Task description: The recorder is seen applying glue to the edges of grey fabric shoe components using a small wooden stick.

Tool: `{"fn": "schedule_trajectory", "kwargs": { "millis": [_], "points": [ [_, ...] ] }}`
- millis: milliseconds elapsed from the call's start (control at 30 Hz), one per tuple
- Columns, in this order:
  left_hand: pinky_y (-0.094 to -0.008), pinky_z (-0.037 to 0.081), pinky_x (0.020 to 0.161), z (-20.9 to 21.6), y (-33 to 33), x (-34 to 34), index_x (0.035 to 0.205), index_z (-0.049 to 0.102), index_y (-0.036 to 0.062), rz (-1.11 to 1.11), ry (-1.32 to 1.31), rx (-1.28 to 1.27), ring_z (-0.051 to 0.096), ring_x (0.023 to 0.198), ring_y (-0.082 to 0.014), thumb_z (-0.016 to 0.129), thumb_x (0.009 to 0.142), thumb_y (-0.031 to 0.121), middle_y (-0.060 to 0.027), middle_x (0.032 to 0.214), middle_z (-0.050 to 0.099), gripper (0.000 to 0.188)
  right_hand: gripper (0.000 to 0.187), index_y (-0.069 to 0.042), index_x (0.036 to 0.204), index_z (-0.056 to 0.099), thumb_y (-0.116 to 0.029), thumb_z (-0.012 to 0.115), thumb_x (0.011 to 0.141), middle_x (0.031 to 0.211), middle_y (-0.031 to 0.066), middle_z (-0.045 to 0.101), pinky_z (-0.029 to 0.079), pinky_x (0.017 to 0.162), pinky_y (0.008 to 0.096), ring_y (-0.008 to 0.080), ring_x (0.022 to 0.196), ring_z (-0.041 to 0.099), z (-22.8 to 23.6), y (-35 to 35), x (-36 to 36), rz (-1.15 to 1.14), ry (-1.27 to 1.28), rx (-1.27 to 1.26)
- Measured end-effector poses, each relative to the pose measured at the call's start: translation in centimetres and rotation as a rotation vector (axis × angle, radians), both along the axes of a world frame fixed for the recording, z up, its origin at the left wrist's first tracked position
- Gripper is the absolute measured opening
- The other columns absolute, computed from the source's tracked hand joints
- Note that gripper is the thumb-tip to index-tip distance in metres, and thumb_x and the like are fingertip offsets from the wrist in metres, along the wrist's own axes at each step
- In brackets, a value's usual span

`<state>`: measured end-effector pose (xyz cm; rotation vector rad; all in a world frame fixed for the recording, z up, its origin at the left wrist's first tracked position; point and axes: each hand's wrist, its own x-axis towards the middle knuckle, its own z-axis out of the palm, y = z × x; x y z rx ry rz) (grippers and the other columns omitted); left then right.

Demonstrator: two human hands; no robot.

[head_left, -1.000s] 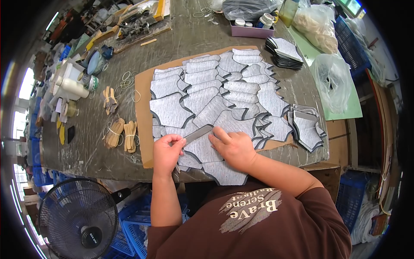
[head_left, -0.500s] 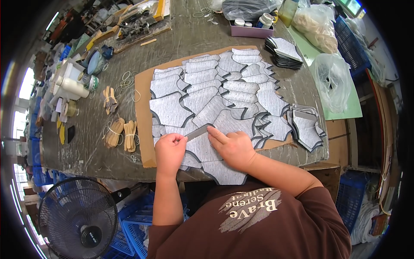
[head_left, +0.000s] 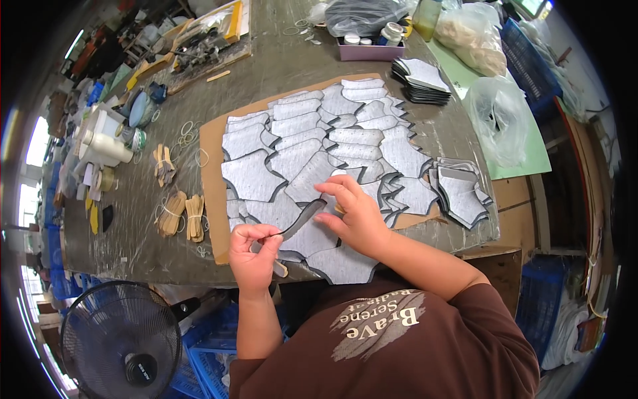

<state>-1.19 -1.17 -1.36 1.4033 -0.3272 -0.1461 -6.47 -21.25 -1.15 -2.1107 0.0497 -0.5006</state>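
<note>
A grey strip (head_left: 300, 223) bowed above grey pieces (head_left: 252, 174).
The left hand (head_left: 254, 256) pinches the strip's near end; the right hand (head_left: 355, 216), no longer pressing, spreads thumb and fingers about the far end, contact unclear. Straight a moment ago, the strip now curves, so it appears unattached. Beyond, overlapping pieces cover a cardboard sheet (head_left: 212, 156).

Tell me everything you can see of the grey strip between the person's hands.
The grey strip is narrow, plain, dark-edged, and looks thin and flexible. It bends in a shallow curve, slanting up from the left hand toward the right hand, over the pale speckled pieces. The left thumb and fingers pinch its lower end; the right thumb and fingers spread near its upper end, contact unclear. Whether it is separate or a folded edge cannot be told.
</note>
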Motion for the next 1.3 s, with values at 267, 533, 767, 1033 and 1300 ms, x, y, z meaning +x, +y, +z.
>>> {"fn": "schedule_trajectory", "kwargs": {
  "millis": [267,533,767,1033,1300],
  "points": [
    [-0.0165,0.038,0.054,-1.2,-1.5,-0.8,0.098,0.052,0.0019,0.107,0.132,-0.02,0.045,0.06,-0.0033,0.07,0.076,-0.002,-0.0025,0.076,0.057,0.029,0.015,-0.005,0.084,0.058,-0.018,0.066,0.078,0.076,0.0125,0.061,0.047,0.062,0.0394,0.032,0.07,0.061,-0.9,-0.9,0.8,0.094,0.149,0.017],
    [-0.024,0.038,0.051,-2.5,-2.3,-3.4,0.084,0.061,-0.0039,-0.107,0.042,0.675,0.04,0.055,-0.0058,0.072,0.074,0.006,0.001,0.059,0.047,0.017,0.012,-0.006,0.09,0.047,-0.017,0.05,0.092,0.066,0.0049,0.048,0.04,0.053,0.0305,0.0156,0.056,0.046,-1.5,-3.0,1.1,0.158,0.275,0.511],
    [-0.0188,0.038,0.044,-0.6,-2.0,-3.8,0.096,0.061,-0.0017,-0.078,0.374,0.367,0.051,0.05,-0.0057,0.059,0.086,0.006,-0.0018,0.069,0.058,0.013,0.004,-0.012,0.092,0.056,-0.015,0.056,0.09,0.069,-0.0063,0.048,0.034,0.049,0.0186,0.0029,0.057,0.042,2.1,-7.9,-2.9,-0.213,0.066,1.078],
    [-0.0194,0.038,0.042,-1.5,-3.8,-3.6,0.102,0.056,-0.0057,-0.251,0.283,0.473,0.051,0.047,-0.0087,0.058,0.086,0.005,-0.0065,0.075,0.057,0.02,0.012,-0.002,0.098,0.058,-0.009,0.054,0.089,0.078,0.0028,0.059,0.043,0.061,0.0244,0.0102,0.068,0.055,-0.1,-20.5,-13.1,-0.696,0.337,0.119],
    [-0.0194,0.035,0.052,0.3,-2.9,-3.6,0.124,0.043,-0.0046,-0.136,0.185,-0.015,0.045,0.058,-0.0073,0.05,0.094,0.037,-0.0069,0.097,0.046,0.051,0.01,0.0,0.094,0.06,-0.001,0.054,0.086,0.082,0.0127,0.059,0.046,0.066,0.0306,0.0251,0.072,0.058,2.9,-13.0,-10.9,-0.652,-0.078,-0.071]
  ]
}}
